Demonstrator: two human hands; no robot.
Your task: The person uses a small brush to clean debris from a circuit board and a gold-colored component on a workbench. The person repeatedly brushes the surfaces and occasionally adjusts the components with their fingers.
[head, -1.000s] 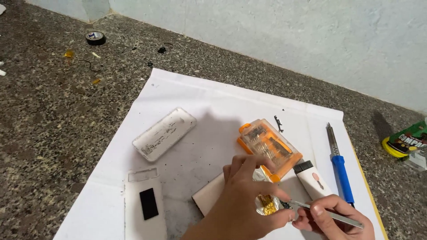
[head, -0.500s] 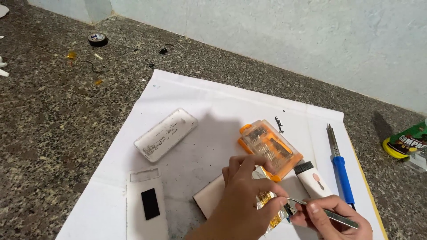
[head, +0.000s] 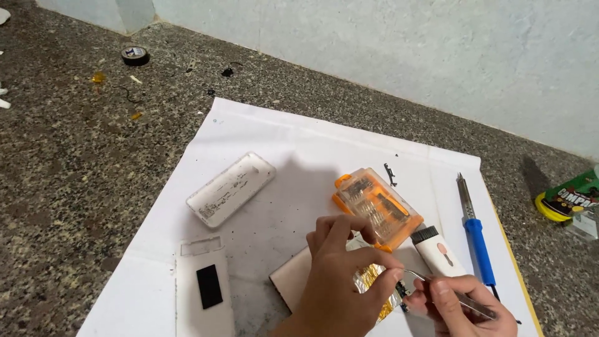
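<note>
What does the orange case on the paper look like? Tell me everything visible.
The orange screwdriver bit case is a flat rectangular box with an orange plastic base and clear lid, apparently shut. Rows of small bits show through. It lies flat and askew on the white paper sheet, with its near corner by the left hand; contact is unclear.

Soft, even light fills the scene, fairly bright and without harsh glare. A broad, faint shadow lies on the white paper sheet (head: 262, 137) beside the orange bit case (head: 373, 206). Focus is sharp across the speckled surface (head: 68, 162); nothing looks blurred.
</note>
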